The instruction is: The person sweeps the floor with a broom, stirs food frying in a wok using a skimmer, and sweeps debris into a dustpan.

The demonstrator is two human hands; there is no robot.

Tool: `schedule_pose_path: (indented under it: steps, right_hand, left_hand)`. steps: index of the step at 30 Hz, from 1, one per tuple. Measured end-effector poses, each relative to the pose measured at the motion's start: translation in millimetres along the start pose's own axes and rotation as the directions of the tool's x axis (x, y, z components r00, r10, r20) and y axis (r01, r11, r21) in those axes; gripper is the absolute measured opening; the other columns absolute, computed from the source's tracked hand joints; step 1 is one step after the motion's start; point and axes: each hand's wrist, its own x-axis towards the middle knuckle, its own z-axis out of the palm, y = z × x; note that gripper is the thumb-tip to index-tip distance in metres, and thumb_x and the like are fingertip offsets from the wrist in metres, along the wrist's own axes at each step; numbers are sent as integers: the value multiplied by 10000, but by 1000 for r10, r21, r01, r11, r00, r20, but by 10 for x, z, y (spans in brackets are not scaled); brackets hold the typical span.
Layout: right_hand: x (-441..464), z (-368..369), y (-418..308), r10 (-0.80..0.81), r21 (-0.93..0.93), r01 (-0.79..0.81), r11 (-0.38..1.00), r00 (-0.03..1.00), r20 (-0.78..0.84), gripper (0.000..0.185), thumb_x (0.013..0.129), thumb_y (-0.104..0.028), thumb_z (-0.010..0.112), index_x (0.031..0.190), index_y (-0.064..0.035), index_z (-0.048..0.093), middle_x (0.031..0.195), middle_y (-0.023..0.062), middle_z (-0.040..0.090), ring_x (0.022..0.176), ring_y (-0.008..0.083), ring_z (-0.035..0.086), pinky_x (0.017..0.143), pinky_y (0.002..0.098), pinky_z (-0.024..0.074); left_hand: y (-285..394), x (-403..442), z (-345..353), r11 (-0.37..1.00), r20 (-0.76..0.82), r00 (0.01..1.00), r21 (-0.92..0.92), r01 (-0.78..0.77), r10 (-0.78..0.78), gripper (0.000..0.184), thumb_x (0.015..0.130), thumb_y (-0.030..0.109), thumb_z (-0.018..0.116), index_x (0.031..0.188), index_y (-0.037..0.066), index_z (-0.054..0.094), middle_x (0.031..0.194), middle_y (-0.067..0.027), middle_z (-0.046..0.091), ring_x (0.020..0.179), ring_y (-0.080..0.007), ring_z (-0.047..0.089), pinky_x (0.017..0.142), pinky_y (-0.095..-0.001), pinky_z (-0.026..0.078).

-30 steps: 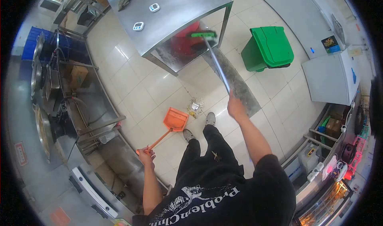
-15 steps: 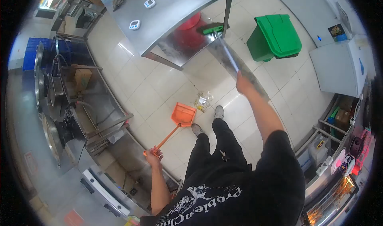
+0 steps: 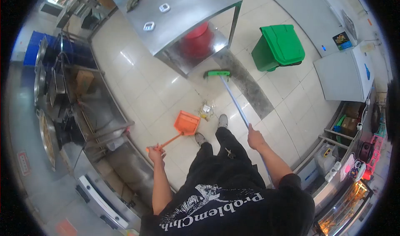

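My right hand (image 3: 256, 137) is closed around the pale blue handle of a broom (image 3: 218, 73), whose green head rests on the tiles in front of the steel table. In my left hand (image 3: 156, 153) is the handle of an orange dustpan (image 3: 186, 123), its pan lying on the floor just ahead of my feet. A small heap of litter (image 3: 206, 108), with a white piece and yellowish bits, lies to the right of the pan, apart from it. The broom head is beyond the heap.
A steel table (image 3: 187, 11) stands ahead, with a red bucket (image 3: 196, 42) on its lower shelf. To its right is a green lidded bin (image 3: 280, 48) beside a dark floor strip (image 3: 246, 86). Steel racks (image 3: 89, 98) line the left; a white cabinet (image 3: 343, 75) stands right.
My right hand has drawn the broom back towards me, its head moving from beside the table's lower shelf onto the open tiles. The dustpan stays near the litter.
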Motion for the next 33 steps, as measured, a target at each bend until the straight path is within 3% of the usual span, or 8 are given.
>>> schedule_pose_path:
  steps: [2, 7, 11, 14, 18, 24, 29, 33]
  right_hand:
    - [160, 73, 11, 6, 24, -5, 1000, 1000, -30, 638, 971, -113, 425, 1581, -45, 251, 1104, 362, 652, 1048, 492, 663, 908, 551, 543]
    - [1566, 202, 159, -152, -10, 161, 987, 909, -388, 561, 949, -100, 472, 1483, 39, 369, 1070, 338, 675, 982, 498, 670, 866, 576, 529]
    - [2200, -38, -486, -123, 164, 154, 974, 975, -187, 560, 949, -99, 443, 1481, 59, 369, 1196, 340, 648, 1062, 483, 666, 920, 530, 547]
    - [2036, 383, -715, -69, 146, 97, 985, 981, -182, 580, 949, -87, 425, 1504, 58, 340, 1191, 383, 629, 1086, 484, 658, 940, 516, 550]
    - [1183, 650, -624, -67, 99, 63, 993, 997, 42, 613, 980, -105, 373, 1562, 30, 235, 1294, 402, 561, 1215, 489, 591, 1046, 518, 486]
    - [86, 1097, -74, -80, -92, 100, 991, 977, 197, 801, 872, -68, 604, 1559, 37, 205, 1142, 376, 637, 1050, 488, 665, 908, 539, 551]
    - [-559, 931, 6, -89, -109, 99, 989, 991, 96, 691, 915, -78, 507, 1542, 32, 238, 1037, 377, 659, 982, 510, 667, 877, 569, 541]
    - [43, 834, -100, -156, -68, 149, 987, 982, -110, 624, 940, -77, 411, 1534, 44, 261, 1001, 381, 665, 962, 534, 656, 892, 593, 517]
  left_hand:
    - [-36, -57, -32, 1000, -11, 1000, 12, -11, 11, 356, 917, 372, 448, 1018, 101, 655, 736, -19, 613, 601, -142, 572, 560, -330, 454]
    - [-10, -158, 34, 999, -23, 1000, 52, 1, 1, 308, 911, 345, 482, 996, 103, 652, 729, -40, 615, 587, -154, 584, 554, -328, 470]
    - [-158, -67, -84, 992, 6, 1000, 123, -11, 10, 292, 903, 337, 506, 990, 101, 655, 721, -49, 610, 584, -160, 599, 537, -320, 472]
    - [-116, -214, -42, 992, -36, 999, 123, -34, 39, 291, 894, 334, 522, 989, 96, 659, 717, -52, 604, 583, -164, 608, 520, -314, 473]
    - [-178, -176, -114, 990, -5, 998, 124, -62, 64, 289, 887, 318, 532, 1002, 85, 657, 714, -51, 595, 567, -161, 595, 506, -308, 469]
    - [-166, -92, -138, 997, 22, 998, 58, -55, 54, 301, 891, 310, 521, 1016, 63, 638, 695, -42, 562, 543, -159, 576, 479, -306, 459]
    - [-263, -70, -172, 991, -7, 996, 108, -82, 83, 333, 934, 346, 454, 1018, 87, 645, 739, -37, 592, 560, -151, 560, 503, -308, 453]
    - [-299, -38, -206, 987, -17, 994, 116, -110, 112, 286, 921, 296, 489, 1001, 65, 639, 717, -49, 579, 541, -162, 576, 474, -306, 455]
